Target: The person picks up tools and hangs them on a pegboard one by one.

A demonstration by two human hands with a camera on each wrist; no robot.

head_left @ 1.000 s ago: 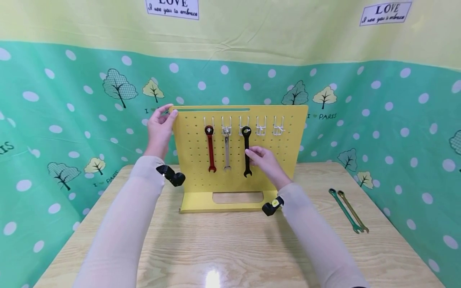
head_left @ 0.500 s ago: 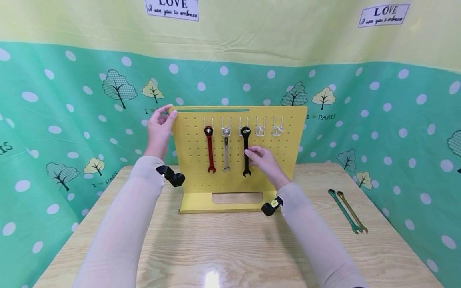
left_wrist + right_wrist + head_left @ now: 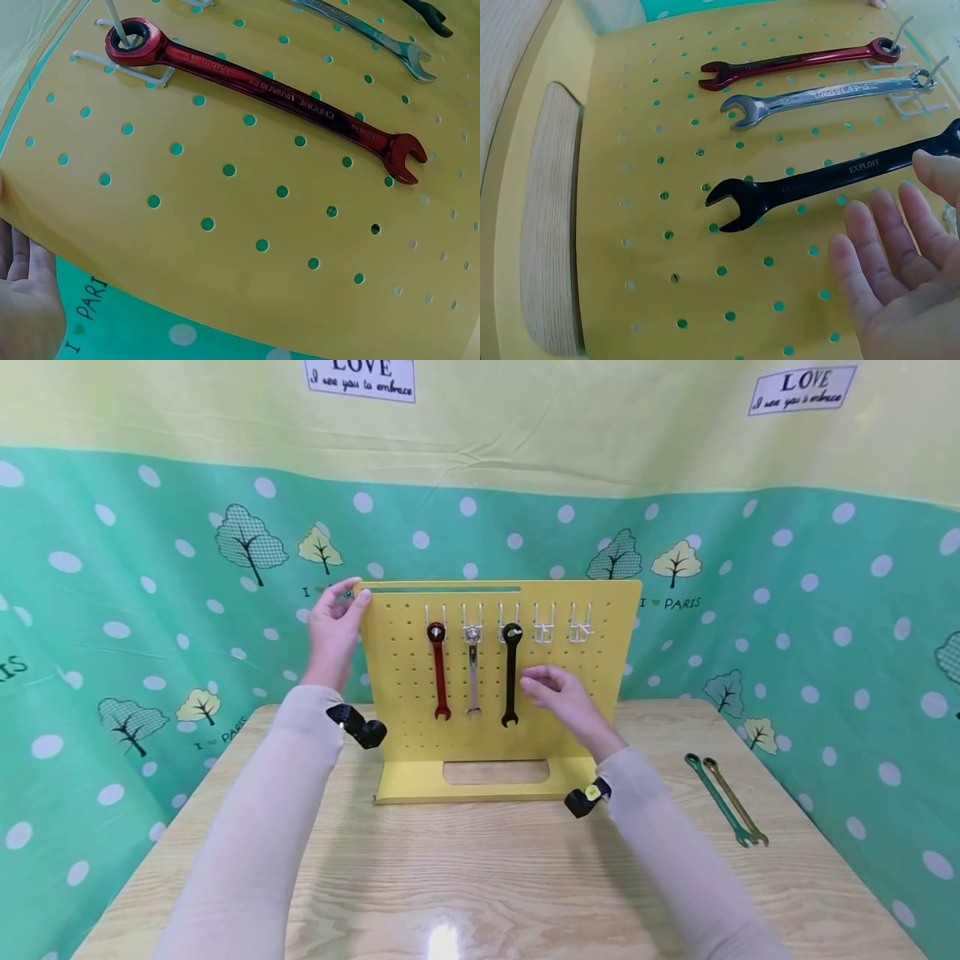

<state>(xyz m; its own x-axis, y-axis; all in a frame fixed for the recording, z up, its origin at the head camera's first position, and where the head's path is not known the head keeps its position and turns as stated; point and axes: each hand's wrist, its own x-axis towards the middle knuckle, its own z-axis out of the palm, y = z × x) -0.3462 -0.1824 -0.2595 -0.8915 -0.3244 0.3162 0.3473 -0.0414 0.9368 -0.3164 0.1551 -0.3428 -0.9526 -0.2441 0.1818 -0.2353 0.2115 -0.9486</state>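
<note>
At the top left corner of the yellow pegboard [image 3: 420, 735], my left hand [image 3: 333, 635] pinches the edge, its thumb on the front face. Three combination wrenches hang by their ring ends from white hooks: a red wrench [image 3: 439, 672], a silver wrench [image 3: 473, 672] and a black wrench [image 3: 511, 677]. Just right of the black wrench is my right hand [image 3: 562, 693], holding nothing, its fingers loosely bent. In the right wrist view the black wrench [image 3: 817, 180] lies beyond the fingertips, its ring end partly cut off by the frame.
Two white hooks [image 3: 543, 625] to the right of the black wrench bear no tool. A green wrench [image 3: 718, 797] and a brass-coloured wrench [image 3: 737, 802] lie side by side on the wooden table [image 3: 465, 877] at the right. A patterned curtain [image 3: 465, 535] stands behind the board.
My right hand has let go of the black wrench and drawn slightly right. The wrench now hangs freely, its lower end a little further left. My left hand has stayed at the corner.
</note>
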